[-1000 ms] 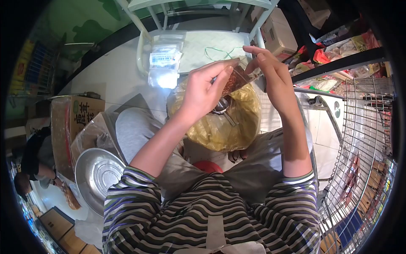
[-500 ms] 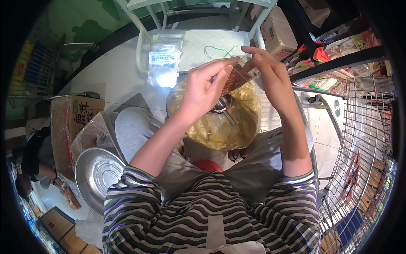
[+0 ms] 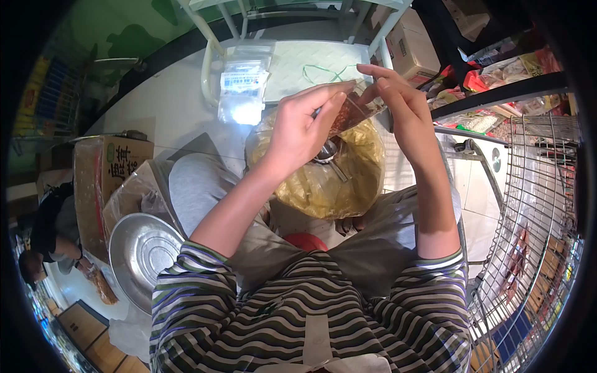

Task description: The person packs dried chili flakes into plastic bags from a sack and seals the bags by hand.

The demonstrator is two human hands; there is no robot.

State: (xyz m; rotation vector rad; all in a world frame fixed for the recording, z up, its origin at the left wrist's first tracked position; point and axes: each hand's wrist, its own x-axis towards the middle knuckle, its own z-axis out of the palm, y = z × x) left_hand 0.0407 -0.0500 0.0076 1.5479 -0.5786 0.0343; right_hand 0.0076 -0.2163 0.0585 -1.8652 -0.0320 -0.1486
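A small clear bag (image 3: 348, 117) with reddish-brown contents is pinched between the thumb and fingers of my left hand (image 3: 303, 122). My right hand (image 3: 401, 112) is at the bag's other end, its index finger stretched out and other fingers bent at the edge; whether they grip it is hidden. Below both hands a yellow plastic bag (image 3: 323, 198) lines a round container between my knees. A metal scoop (image 3: 336, 169) lies inside it, partly covered by my left hand and the small bag.
A pale stool (image 3: 292, 62) beyond holds a stack of clear bags (image 3: 244, 93) and green string (image 3: 323, 73). A metal basin (image 3: 146, 255) and cardboard boxes (image 3: 127, 158) stand left, near another person (image 3: 62, 239). A wire cart (image 3: 528, 205) stands right.
My hands have stayed nearly in place, the small bag tilting slightly between them. The other person's hand at the left has shifted a little with a bag of brown goods.
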